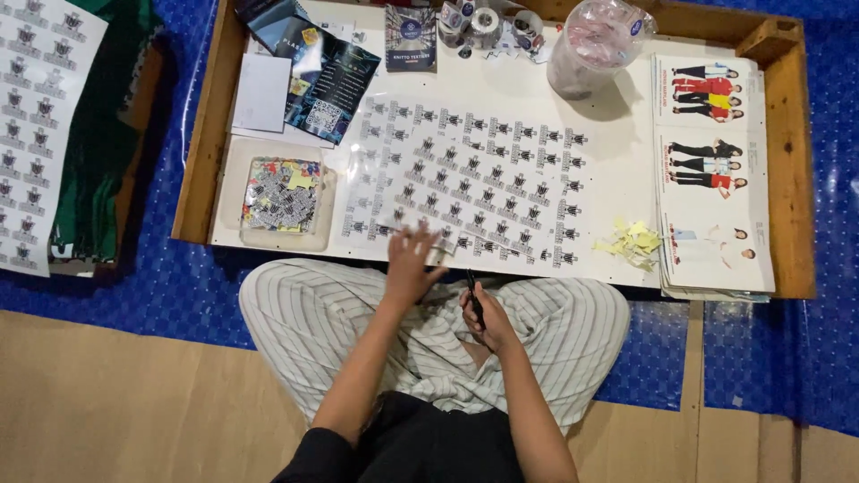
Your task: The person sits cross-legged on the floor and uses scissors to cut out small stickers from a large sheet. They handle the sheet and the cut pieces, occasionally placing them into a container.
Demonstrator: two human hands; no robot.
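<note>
Left hand (pixel 410 264), fingers spread, rests on sticker sheet's (pixel 474 179) near edge. Right hand (pixel 483 315) grips scissors (pixel 473 298) just below sheet. Tray (pixel 279 199) left of sheet holds cut stickers; most rows remain uncut.

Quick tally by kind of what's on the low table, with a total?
Sticker sheets: 1
Clear trays of cut stickers: 1
Plastic bags: 1
Yellow scrap piles: 1
Stacks of figure-print sheets: 1
Total: 5
</note>
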